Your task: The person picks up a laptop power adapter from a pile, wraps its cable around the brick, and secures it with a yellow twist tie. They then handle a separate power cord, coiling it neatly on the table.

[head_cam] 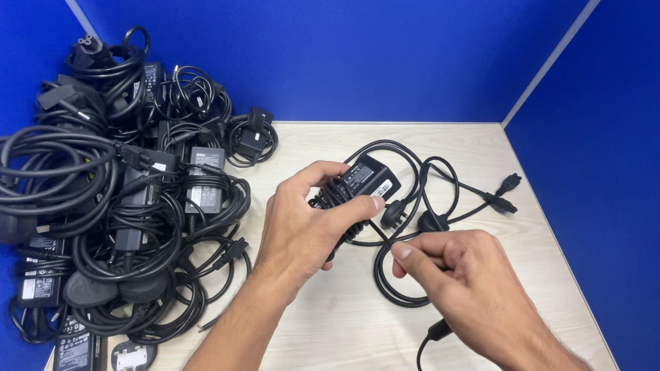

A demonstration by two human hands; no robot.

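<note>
My left hand [307,227] grips a black power adapter brick [363,179] with cord wound around it, held just above the light wooden desk [349,344]. My right hand [456,278] pinches the thin black cable [393,281] that runs from the brick, fingers closed on it near the thumb of the left hand. The cable loops over the desk behind both hands, past a black wall plug [395,212] and out to a three-hole connector [507,193] at the far right. A barrel-end lead [428,358] hangs below my right wrist.
A big tangled pile of black adapters and cords [117,192] covers the left side of the desk. Blue partition walls [341,45] close off the back and right side. The desk's right edge [573,283] runs diagonally beside my right arm.
</note>
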